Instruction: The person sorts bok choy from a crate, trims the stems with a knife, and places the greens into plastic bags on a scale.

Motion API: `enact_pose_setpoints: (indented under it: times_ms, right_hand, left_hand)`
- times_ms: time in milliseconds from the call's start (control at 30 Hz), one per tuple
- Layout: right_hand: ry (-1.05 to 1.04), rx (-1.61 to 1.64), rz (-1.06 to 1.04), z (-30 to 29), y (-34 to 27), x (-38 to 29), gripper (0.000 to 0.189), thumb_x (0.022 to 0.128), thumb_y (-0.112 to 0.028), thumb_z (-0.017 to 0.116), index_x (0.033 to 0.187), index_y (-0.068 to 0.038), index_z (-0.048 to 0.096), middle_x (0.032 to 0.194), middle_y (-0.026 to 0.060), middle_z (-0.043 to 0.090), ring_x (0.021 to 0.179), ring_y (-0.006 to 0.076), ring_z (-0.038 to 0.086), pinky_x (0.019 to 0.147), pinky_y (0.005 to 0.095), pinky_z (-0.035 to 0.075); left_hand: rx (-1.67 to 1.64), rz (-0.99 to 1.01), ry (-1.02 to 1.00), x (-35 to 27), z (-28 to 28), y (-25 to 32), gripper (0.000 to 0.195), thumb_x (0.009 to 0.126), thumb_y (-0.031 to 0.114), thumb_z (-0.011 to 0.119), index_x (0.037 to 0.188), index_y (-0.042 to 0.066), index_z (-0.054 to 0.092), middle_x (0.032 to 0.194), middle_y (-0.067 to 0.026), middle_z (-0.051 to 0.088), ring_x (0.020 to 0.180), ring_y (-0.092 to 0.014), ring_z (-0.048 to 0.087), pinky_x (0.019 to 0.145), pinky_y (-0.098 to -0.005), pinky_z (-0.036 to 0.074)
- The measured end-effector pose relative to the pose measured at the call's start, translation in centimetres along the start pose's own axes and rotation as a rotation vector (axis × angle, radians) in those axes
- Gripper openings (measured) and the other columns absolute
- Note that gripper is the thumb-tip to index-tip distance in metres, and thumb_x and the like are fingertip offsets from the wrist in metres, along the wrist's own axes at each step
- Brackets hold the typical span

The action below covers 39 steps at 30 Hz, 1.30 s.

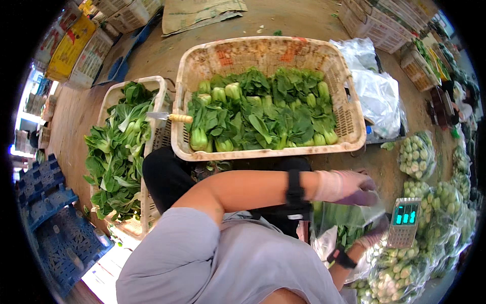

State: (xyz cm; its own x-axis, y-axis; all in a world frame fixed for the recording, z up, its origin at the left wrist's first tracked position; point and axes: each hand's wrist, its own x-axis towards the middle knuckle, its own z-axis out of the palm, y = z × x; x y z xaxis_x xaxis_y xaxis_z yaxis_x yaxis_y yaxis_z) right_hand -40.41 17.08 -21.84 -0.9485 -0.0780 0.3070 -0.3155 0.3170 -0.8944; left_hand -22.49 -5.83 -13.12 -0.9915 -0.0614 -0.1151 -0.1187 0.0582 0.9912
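My left hand (351, 188), in a pink and purple glove, is at the top edge of a clear plastic bag (330, 218) of leafy greens, its fingers bent over the film. My right hand (374, 231), gloved too and blurred, is lower, on the bag's right side beside the lit digital scale display (404, 218). A large cream plastic crate (265, 154) of bok choy (281, 121) stands before me. A knife with a yellow handle (180, 118) lies across the crate's left rim, its blade pointing left.
Left stands a second crate (148, 140) heaped with loose bok choy (121, 152). Blue plastic pallets (68, 239) lie at lower left. Filled clear bags of vegetables (415, 155) crowd the right side. Clear plastic bags (374, 95) lie right of the large crate. Stacked crates (91, 57) stand behind.
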Motion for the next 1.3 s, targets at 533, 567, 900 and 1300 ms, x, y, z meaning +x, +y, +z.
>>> enact_pose_setpoints:
  times_ms: [533, 567, 900, 1300]
  right_hand:
    - [-1.623, -0.717, -0.172, 57.8, -17.7, -13.9, 0.094, 0.077, -0.074, 0.033, 0.135, 0.0, 0.033, 0.139, 0.0199, 0.034, 0.126, 0.0341, 0.037, 0.104, 0.0453, 0.025]
    - [-1.648, -0.884, -0.182, 60.4, -17.0, -16.6, 0.101, 0.073, -0.079, 0.03, 0.134, 0.002, 0.036, 0.139, 0.0209, 0.034, 0.128, 0.0364, 0.033, 0.103, 0.0486, 0.026]
    - [-1.463, -0.208, 0.402, 65.9, -2.8, -17.1, 0.08, 0.07, -0.042, 0.072, 0.129, 0.001, 0.04, 0.121, 0.0156, 0.053, 0.105, 0.0275, 0.052, 0.088, 0.0397, 0.042]
    - [-1.657, 0.145, -0.034, 50.2, -18.2, -15.5, 0.043, 0.082, -0.015, 0.065, 0.12, 0.0, 0.05, 0.109, 0.0086, 0.058, 0.099, 0.0152, 0.054, 0.088, 0.0282, 0.042]
  left_hand:
    - [-1.377, 0.264, 1.423, -14.9, -21.8, -21.5, 0.021, 0.084, 0.031, 0.058, 0.089, 0.01, 0.053, 0.075, -0.0038, 0.06, 0.062, -0.018, 0.056, 0.058, -0.0292, 0.047]
    - [-1.385, 0.181, 1.41, -15.2, -21.8, -23.0, 0.02, 0.084, 0.029, 0.058, 0.089, 0.01, 0.054, 0.074, -0.0032, 0.06, 0.061, -0.018, 0.055, 0.058, -0.0284, 0.046]
    - [-1.325, 0.047, 1.305, -15.0, -21.9, -22.2, 0.023, 0.083, 0.02, 0.062, 0.1, 0.005, 0.057, 0.081, -0.0048, 0.062, 0.066, -0.013, 0.056, 0.064, -0.026, 0.049]
    - [-0.86, 0.22, 1.82, -14.7, -22.3, -26.0, 0.043, 0.087, 0.032, 0.055, 0.124, 0.013, 0.043, 0.118, -0.0048, 0.046, 0.105, -0.018, 0.043, 0.085, -0.0348, 0.037]
